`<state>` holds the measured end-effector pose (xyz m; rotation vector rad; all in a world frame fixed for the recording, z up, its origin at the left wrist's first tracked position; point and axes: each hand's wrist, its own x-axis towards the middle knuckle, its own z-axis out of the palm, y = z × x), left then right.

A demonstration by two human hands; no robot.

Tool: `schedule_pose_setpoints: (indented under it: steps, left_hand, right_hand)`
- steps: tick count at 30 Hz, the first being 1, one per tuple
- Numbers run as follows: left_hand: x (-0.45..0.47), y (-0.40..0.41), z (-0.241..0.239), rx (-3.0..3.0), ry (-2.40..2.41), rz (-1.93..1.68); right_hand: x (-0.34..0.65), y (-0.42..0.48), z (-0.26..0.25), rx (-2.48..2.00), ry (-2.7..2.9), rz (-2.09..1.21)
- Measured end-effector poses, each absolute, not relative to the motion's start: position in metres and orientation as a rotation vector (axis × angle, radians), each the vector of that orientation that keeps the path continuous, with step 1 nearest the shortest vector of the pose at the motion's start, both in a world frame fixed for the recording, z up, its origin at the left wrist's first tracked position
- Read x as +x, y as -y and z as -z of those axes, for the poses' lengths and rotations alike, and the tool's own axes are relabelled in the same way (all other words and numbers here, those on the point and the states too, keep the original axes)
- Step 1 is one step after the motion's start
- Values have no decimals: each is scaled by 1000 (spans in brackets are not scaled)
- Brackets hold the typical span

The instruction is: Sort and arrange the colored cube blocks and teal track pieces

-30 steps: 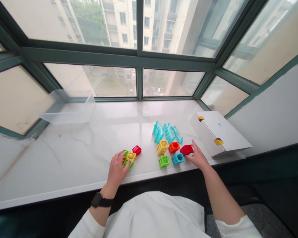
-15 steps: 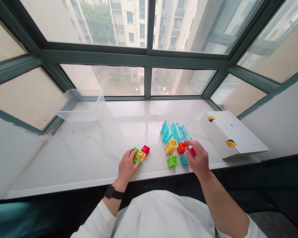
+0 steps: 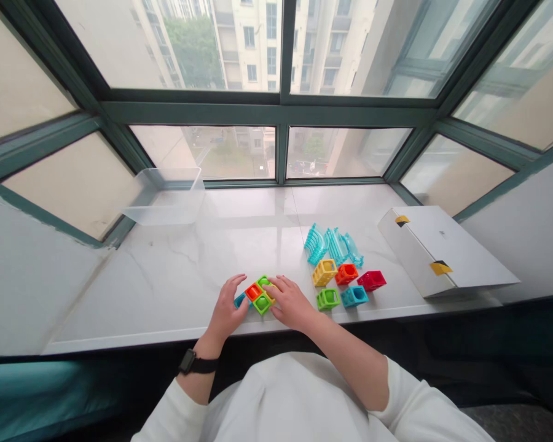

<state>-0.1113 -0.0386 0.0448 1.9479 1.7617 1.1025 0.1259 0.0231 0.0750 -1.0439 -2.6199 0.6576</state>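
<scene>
A joined group of toy building blocks [image 3: 262, 303] lies near the front edge of the counter. Green, orange, yellow and blue pieces show in it. My left hand [image 3: 223, 312] is curved around its left end, thumb beside a blue block [image 3: 239, 300], with a wide gap between thumb and forefinger. On the right end, the fingers of my right hand [image 3: 295, 305] are closed over the yellow part and hide some of it. Loose blocks stand to the right: yellow [image 3: 325, 272], orange [image 3: 346, 274], red [image 3: 372, 280], green [image 3: 327, 299] and blue [image 3: 354, 296].
Clear turquoise curved track pieces [image 3: 336, 245] lie behind the loose blocks. A white box [image 3: 456, 248] with yellow-black tabs stands at the right. At the back left is a transparent plastic bin [image 3: 166, 212]. Windows border the white counter [image 3: 188, 258].
My right hand has moved left from the loose blocks to the joined group. The group has turned, bringing blue to its left end. My left hand has shifted slightly left and its grasp has widened.
</scene>
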Motion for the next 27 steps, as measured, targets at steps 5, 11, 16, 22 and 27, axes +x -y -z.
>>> schedule_pose_setpoints:
  steps: [5,11,16,22,27]
  left_hand:
    - [-131,62,-27,1865,-1858,-827]
    - [-126,65,-31,1677,-1905,-669]
    - [-125,64,-42,1631,-1935,-653]
    - [-138,64,-47,1477,-2144,-901]
    - [-126,60,-71,1310,-1849,-1299]
  right_hand:
    - [108,-25,-67,-943,2774,-632]
    - [99,-27,-58,-990,2843,-608]
    - [100,-25,-72,-1085,2864,-598]
    - [103,-27,-79,-1156,2840,-595]
    - [107,-26,-79,-1158,2723,-647]
